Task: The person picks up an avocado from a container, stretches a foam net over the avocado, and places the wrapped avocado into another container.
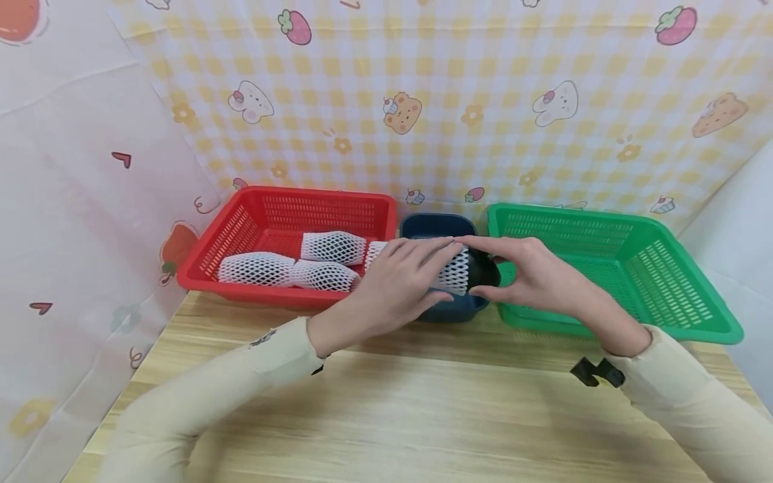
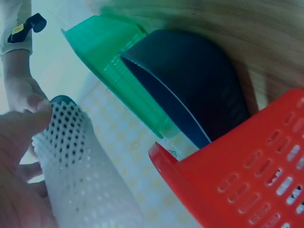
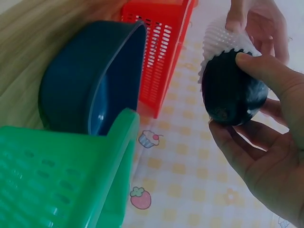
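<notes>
Over the navy bin [image 1: 453, 310], both hands hold a dark, smooth oval fruit [image 3: 232, 92] partly inside a white foam net sleeve [image 1: 457, 274]. My left hand [image 1: 398, 285] grips the netted part, its thumb along the near side. In the left wrist view the net [image 2: 69, 137] stretches back past that palm. The right hand [image 1: 537, 276] pinches the bare dark end between thumb and fingers. That end of the fruit [image 1: 483, 270] sticks out of the net toward the right. The right wrist view shows the thumb right at the net's edge.
On the left, a red basket [image 1: 241, 292] contains several items in white foam nets [image 1: 256, 268]. A green basket [image 1: 610, 268] stands right of the navy bin. A patterned curtain [image 1: 374, 87] hangs behind the containers. Bare wood of the table [image 1: 410, 409] shows in front.
</notes>
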A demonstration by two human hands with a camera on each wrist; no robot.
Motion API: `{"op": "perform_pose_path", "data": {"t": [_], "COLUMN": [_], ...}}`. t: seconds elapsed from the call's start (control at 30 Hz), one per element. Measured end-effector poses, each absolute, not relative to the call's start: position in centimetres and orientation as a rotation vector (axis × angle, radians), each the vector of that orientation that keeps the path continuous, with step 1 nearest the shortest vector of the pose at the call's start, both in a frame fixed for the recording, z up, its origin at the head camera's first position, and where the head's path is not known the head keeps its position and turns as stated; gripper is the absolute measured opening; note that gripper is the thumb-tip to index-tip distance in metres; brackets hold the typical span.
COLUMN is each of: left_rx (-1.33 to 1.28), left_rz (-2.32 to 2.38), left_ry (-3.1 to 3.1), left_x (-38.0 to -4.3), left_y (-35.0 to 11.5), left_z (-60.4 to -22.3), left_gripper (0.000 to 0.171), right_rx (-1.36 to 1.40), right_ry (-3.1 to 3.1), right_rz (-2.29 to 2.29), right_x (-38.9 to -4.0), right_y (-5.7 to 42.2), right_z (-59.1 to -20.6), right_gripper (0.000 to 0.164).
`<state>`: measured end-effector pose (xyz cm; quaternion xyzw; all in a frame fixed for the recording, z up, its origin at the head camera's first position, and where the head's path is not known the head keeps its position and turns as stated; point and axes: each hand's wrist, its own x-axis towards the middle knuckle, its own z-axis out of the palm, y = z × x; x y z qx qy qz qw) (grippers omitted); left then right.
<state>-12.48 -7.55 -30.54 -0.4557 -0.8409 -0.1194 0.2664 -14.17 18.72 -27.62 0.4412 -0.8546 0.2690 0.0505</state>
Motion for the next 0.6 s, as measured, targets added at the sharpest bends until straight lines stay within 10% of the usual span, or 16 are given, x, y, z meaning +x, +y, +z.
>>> {"op": "perform_pose_path", "data": {"t": [0.6], "left_rx": [-1.189], "left_rz": [-0.487], "left_ry": [-2.252], "left_x": [-13.1], "left_y": [-8.4], "left_z": [-30.5], "left_gripper": [0.074], "right_rx": [1.374], "right_ry": [-2.467], "right_rz": [0.939], "right_x": [-13.8], "right_y": [18.6], "right_z": [-28.8], "right_gripper": [0.098]}}
